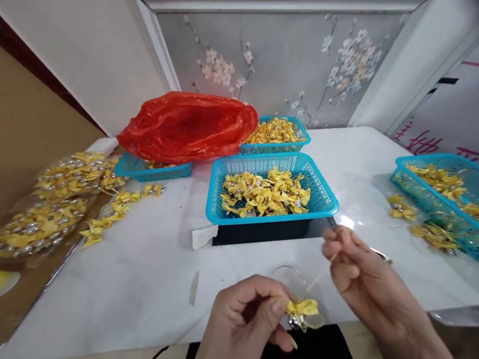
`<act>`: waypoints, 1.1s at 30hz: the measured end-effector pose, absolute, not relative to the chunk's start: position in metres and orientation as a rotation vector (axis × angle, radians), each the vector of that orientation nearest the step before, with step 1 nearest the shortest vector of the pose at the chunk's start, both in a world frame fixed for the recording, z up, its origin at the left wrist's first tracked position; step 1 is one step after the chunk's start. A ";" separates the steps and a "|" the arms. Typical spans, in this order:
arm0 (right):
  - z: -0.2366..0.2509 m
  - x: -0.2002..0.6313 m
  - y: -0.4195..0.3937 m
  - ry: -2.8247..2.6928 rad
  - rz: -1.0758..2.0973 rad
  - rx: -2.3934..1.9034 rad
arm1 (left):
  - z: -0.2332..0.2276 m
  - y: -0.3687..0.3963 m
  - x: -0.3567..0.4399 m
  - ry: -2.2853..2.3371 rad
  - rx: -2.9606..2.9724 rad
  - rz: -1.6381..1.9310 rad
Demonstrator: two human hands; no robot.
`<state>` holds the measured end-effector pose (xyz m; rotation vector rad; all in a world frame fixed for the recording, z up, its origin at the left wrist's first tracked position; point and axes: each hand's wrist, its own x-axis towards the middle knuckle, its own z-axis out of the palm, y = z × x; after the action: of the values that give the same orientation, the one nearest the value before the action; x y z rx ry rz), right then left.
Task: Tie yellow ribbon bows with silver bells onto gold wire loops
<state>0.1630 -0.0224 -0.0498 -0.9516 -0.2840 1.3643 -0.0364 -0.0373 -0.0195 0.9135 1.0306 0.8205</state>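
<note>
My left hand [243,324] pinches a small yellow ribbon bow [302,308] with a silver bell under it, low at the table's near edge. My right hand [363,277] is just right of it and slightly higher, its fingertips closed on a thin pale thread [318,278] that runs down to the bow. A blue plastic basket [321,202] full of similar yellow bows stands right behind the hands on a dark slab [263,231].
A red plastic bag [186,126] lies over a second blue basket [152,172]; a third [298,137] stands behind. Another blue basket [450,208] with bows sits far right. Clear bags of bows [56,203] and loose bows [114,210] lie left on the white table [127,286].
</note>
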 end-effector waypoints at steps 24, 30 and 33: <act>-0.035 0.164 -0.044 -1.314 1.100 -1.241 | -0.015 -0.034 -0.038 1.070 0.934 0.885; -0.026 0.131 -0.051 -1.482 0.995 -1.238 | -0.011 -0.036 -0.034 1.014 0.904 0.930; -0.028 0.123 -0.051 -1.445 1.012 -1.249 | -0.009 -0.038 -0.032 1.045 0.897 0.949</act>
<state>0.1230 -0.0510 -0.0285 -1.2494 -1.4450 1.0124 -0.0320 -0.0383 -0.0086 0.8970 1.0447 0.9487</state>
